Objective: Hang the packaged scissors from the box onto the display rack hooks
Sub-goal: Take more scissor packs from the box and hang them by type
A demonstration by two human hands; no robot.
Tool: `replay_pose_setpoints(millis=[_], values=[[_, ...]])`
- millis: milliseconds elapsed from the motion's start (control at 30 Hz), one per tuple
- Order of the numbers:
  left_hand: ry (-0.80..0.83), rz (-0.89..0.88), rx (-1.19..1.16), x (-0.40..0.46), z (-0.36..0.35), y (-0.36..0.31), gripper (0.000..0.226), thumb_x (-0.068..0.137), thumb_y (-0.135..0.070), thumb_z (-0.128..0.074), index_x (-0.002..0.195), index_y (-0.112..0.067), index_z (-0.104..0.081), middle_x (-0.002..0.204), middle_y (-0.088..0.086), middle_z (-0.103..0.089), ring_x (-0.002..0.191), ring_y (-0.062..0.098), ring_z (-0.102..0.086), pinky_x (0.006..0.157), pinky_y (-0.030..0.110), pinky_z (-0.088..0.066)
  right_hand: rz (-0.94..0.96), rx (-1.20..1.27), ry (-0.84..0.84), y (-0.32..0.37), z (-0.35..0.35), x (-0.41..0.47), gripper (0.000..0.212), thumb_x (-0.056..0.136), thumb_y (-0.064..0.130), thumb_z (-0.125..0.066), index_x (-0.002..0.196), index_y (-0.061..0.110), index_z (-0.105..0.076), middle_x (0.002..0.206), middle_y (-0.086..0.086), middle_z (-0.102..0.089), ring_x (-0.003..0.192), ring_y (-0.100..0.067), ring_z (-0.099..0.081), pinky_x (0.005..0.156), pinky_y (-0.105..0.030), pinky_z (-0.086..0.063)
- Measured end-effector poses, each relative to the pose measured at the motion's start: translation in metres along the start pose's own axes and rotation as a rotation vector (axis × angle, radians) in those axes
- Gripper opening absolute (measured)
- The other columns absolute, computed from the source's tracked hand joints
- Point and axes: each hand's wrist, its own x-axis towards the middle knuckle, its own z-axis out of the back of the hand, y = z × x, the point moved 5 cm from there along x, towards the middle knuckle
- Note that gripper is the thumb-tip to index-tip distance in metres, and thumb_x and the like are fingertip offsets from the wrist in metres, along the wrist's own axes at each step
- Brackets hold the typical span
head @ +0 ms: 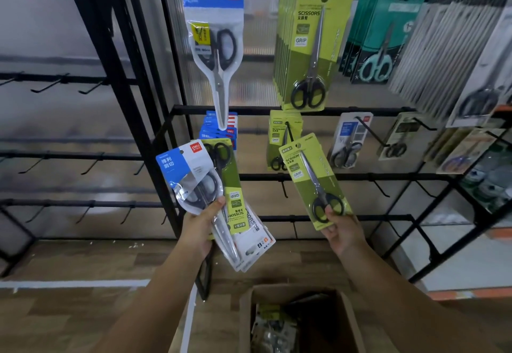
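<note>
Head view: green-carded scissors pack (315, 181), black handles, blades pointing up-left, card printed "SCISSORS" and "GRIP", round hang hole near its top edge; held tilted in front of the black display rack (291, 110), below the top-row stack of matching green packs (307, 48) on its hook. Right hand (342, 231) pinches this pack at its lower end, thumb over the black handles, fingers curled behind the card. Left hand (201, 228) grips a fanned bundle of packs (219, 197): a blue-and-clear bagged pair in front, a green card upside down behind, white-backed cards underneath; thumb pressed across the front. A single blue-topped bagged pair (216, 48) hangs from a top hook. Teal (379, 39) and grey (454, 56) packs hang further right. Open cardboard box (246, 322) on the wood-pattern floor below the hands, more packs inside.
</note>
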Motion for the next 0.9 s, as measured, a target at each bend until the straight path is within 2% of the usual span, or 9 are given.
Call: replay_pose_setpoints(millis=[67, 100, 233, 367, 467, 567, 667, 767, 900], values=[[-0.003, 0.009, 0.011, 0.0, 0.001, 0.0, 0.024, 0.081, -0.014, -0.069, 0.103, -0.019, -0.063, 0.08, -0.002, -0.075, 0.068, 0.014, -0.072, 0.045, 0.025, -0.053, 0.001, -0.012, -0.008, -0.003, -0.004, -0.002, 0.045, 0.085, -0.006, -0.058, 0.129, -0.001, -0.048, 0.072, -0.004, -0.069, 0.062, -0.014, -0.065, 0.075, -0.038, -0.053], [-0.006, 0.013, 0.014, 0.0, 0.001, 0.001, 0.023, 0.081, -0.014, -0.069, 0.103, -0.019, -0.062, 0.08, -0.002, -0.075, 0.068, 0.014, -0.072, 0.045, 0.025, -0.053, 0.003, -0.019, -0.02, -0.005, -0.007, -0.003, 0.043, 0.085, -0.005, -0.059, 0.127, 0.0, -0.05, 0.069, -0.002, -0.069, 0.061, -0.014, -0.065, 0.073, -0.037, -0.054], [-0.024, 0.017, 0.041, -0.002, 0.003, 0.0, 0.02, 0.083, -0.016, -0.069, 0.101, -0.022, -0.062, 0.077, -0.006, -0.075, 0.066, 0.01, -0.071, 0.044, 0.024, -0.053, -0.05, -0.081, -0.084, -0.011, -0.023, -0.002, 0.035, 0.087, 0.004, -0.062, 0.121, 0.005, -0.053, 0.12, -0.016, -0.061, 0.1, -0.027, -0.061, 0.086, -0.039, -0.049], [-0.024, 0.013, 0.038, -0.005, 0.002, -0.003, 0.021, 0.084, -0.016, -0.067, 0.104, -0.02, -0.062, 0.077, -0.005, -0.075, 0.066, 0.011, -0.071, 0.044, 0.024, -0.052, -0.187, -0.35, -0.032, -0.014, -0.053, 0.0, 0.059, 0.092, 0.04, -0.053, 0.141, 0.011, -0.035, 0.143, -0.015, -0.04, 0.131, -0.032, -0.04, 0.104, -0.043, -0.034], [-0.001, 0.004, 0.032, -0.008, 0.002, -0.004, 0.019, 0.085, -0.014, -0.066, 0.104, -0.017, -0.063, 0.08, -0.002, -0.075, 0.068, 0.014, -0.072, 0.046, 0.024, -0.053, -0.234, -0.484, -0.05, -0.016, -0.069, -0.003, 0.068, 0.092, 0.042, -0.053, 0.146, 0.011, -0.026, 0.153, -0.013, -0.023, 0.138, -0.032, -0.025, 0.112, -0.042, -0.024], [0.032, 0.014, 0.036, -0.011, 0.001, -0.002, 0.016, 0.084, -0.012, -0.067, 0.099, -0.017, -0.064, 0.08, 0.0, -0.075, 0.068, 0.015, -0.072, 0.046, 0.024, -0.053, -0.133, -0.558, -0.082, -0.02, -0.078, -0.012, 0.045, 0.094, 0.021, -0.053, 0.134, 0.004, -0.043, 0.141, -0.015, -0.04, 0.125, -0.03, -0.039, 0.105, -0.041, -0.033], [0.073, -0.013, 0.065, -0.012, -0.002, -0.002, 0.028, 0.079, -0.007, -0.07, 0.107, -0.013, -0.065, 0.089, 0.004, -0.075, 0.076, 0.02, -0.072, 0.053, 0.027, -0.055, 0.115, -0.611, 0.005, -0.013, -0.102, -0.029, 0.015, 0.089, 0.003, -0.048, 0.095, -0.004, -0.06, 0.101, -0.026, -0.059, 0.084, -0.021, -0.052, 0.076, -0.029, -0.046], [0.142, -0.036, 0.114, -0.014, -0.011, -0.002, 0.044, 0.068, -0.013, -0.074, 0.111, -0.009, -0.065, 0.097, 0.01, -0.074, 0.086, 0.027, -0.071, 0.068, 0.037, -0.059, 0.242, -0.612, 0.254, -0.007, -0.136, -0.054, 0.012, 0.088, 0.006, -0.057, 0.08, 0.011, -0.064, 0.069, -0.003, -0.059, 0.061, -0.009, -0.053, 0.052, -0.014, -0.043], [0.185, -0.094, 0.141, -0.016, -0.022, -0.003, 0.039, 0.077, 0.001, -0.069, 0.114, -0.008, -0.063, 0.104, 0.014, -0.072, 0.093, 0.031, -0.069, 0.076, 0.04, -0.058, 0.242, -0.756, 0.474, -0.012, -0.156, -0.071, 0.018, 0.082, 0.028, -0.069, 0.081, 0.01, -0.067, 0.078, -0.002, -0.069, 0.069, -0.011, -0.064, 0.068, -0.027, -0.051]])
